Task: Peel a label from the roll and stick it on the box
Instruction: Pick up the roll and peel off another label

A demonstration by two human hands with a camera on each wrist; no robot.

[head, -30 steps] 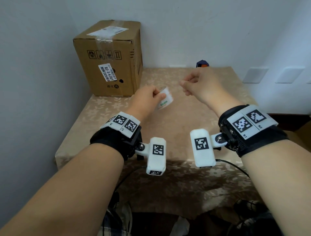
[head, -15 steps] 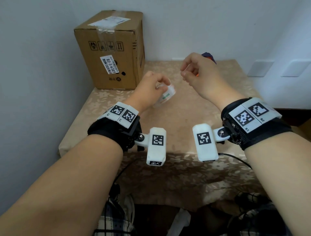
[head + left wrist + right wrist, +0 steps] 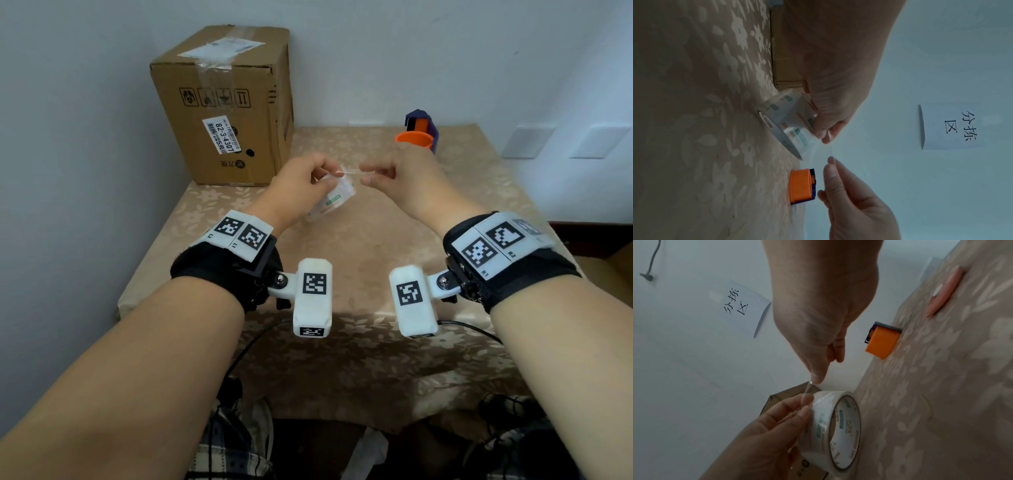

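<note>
I see box (image 3: 226,106) far left on table (image 3: 342,260), against wall. My left hand (image 3: 301,185) grips tape roll (image 3: 334,200) above table centre. My right hand (image 3: 400,171) pinches clear strip end (image 3: 351,172) stretched from roll. Orange dispenser (image 3: 416,137) behind right hand.

The box (image 3: 222,106) is plain brown cardboard with black handling symbols and a white sticker printed in black. The tablecloth (image 3: 359,246) is beige with a paler flower-and-leaf pattern — the tape roll (image 3: 835,430) is clear, its white core lettered in green and orange. A dispenser (image 3: 419,133) is bright orange on dark blue, and the wrist straps (image 3: 219,270) are black with black-and-white square markers.
</note>
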